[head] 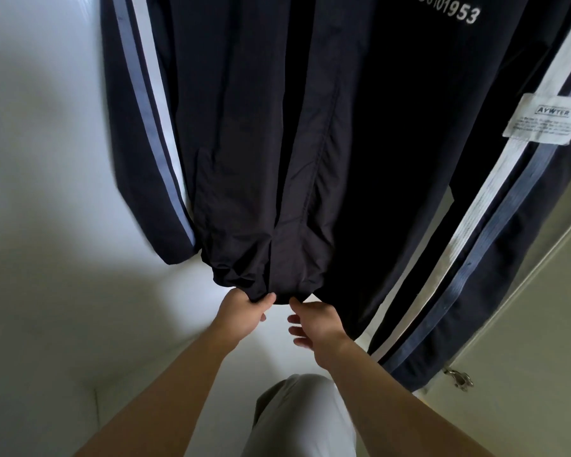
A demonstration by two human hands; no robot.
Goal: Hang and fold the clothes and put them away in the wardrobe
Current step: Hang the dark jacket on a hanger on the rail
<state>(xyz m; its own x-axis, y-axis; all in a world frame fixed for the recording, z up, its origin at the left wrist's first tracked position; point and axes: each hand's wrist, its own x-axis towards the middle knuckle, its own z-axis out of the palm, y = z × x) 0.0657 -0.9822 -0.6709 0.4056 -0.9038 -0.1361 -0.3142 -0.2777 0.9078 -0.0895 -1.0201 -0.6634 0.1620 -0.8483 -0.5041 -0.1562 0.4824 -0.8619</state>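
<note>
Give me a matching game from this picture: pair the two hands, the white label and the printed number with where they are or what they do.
1 left hand
2 right hand
3 white label
4 printed number

A on the striped sleeve
B pinching the jacket hem
C fingers loose, holding nothing
D high on the jacket body

Pairs: 1-B, 2-C, 3-A, 4-D

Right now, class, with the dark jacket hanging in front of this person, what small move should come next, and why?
Probably the right hand closes on the jacket hem beside the left hand, which already pinches it; the hem is bunched, so two grips could tug it straight.
</note>
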